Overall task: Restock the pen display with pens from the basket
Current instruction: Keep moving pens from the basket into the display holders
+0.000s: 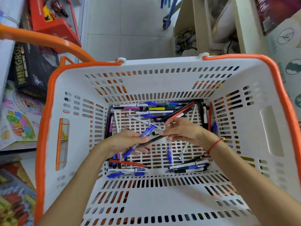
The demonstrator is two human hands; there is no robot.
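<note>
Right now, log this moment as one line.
left hand: holds pens | right hand: pinches black pen | white-and-orange plastic basket: pens inside

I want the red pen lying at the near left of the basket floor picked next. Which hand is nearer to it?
Left. The left hand hovers just above the red pen, holding pens; the right hand is farther off, up and to the right.

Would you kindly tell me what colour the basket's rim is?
Orange; the basket's rim shows best in the head view, round white slotted walls.

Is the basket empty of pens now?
No: many pens still lie on the floor of the basket, and the left hand holds a few.
</note>
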